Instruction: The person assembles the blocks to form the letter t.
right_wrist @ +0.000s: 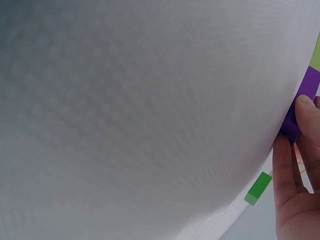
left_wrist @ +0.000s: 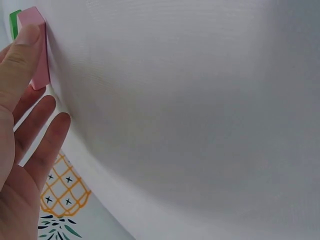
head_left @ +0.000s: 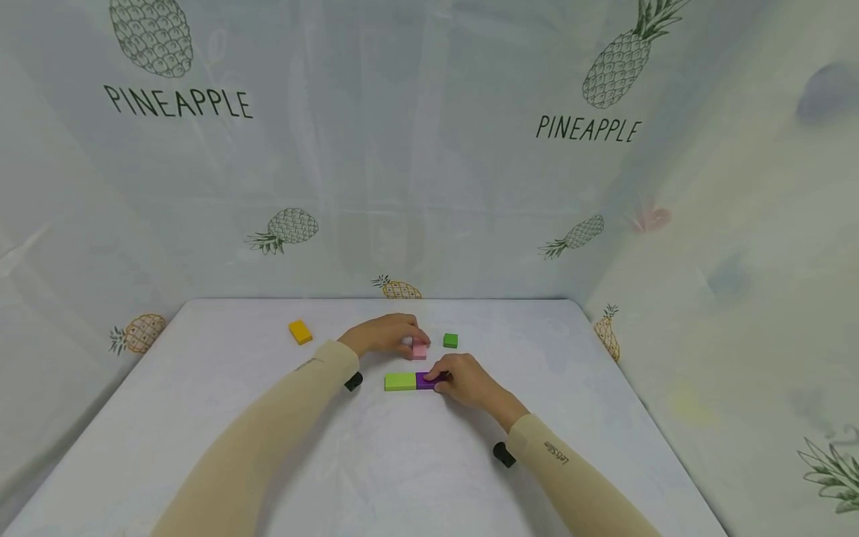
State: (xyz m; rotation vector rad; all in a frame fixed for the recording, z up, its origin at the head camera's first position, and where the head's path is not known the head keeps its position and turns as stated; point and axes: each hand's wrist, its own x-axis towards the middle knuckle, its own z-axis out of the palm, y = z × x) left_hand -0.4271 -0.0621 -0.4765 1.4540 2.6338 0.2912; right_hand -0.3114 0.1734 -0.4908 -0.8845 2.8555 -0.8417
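Note:
In the head view my left hand [head_left: 387, 334] pinches a pink block [head_left: 419, 352] on the white table. The left wrist view shows the thumb lying on the pink block [left_wrist: 34, 30], with the other fingers spread behind and below. Nearer to me, my right hand [head_left: 467, 380] grips the right end of a purple block [head_left: 426, 381]. The purple block's left end meets a lime-green block [head_left: 400, 382], and the two form one straight row. In the right wrist view, thumb and fingertips hold the purple block [right_wrist: 308, 85] by its end.
A small green block [head_left: 450, 341] lies right of the pink one. Farther left, toward the back, is a yellow-orange block [head_left: 300, 332]. A pineapple-print curtain [head_left: 416, 149] hangs behind the white table [head_left: 201, 418] and along its sides.

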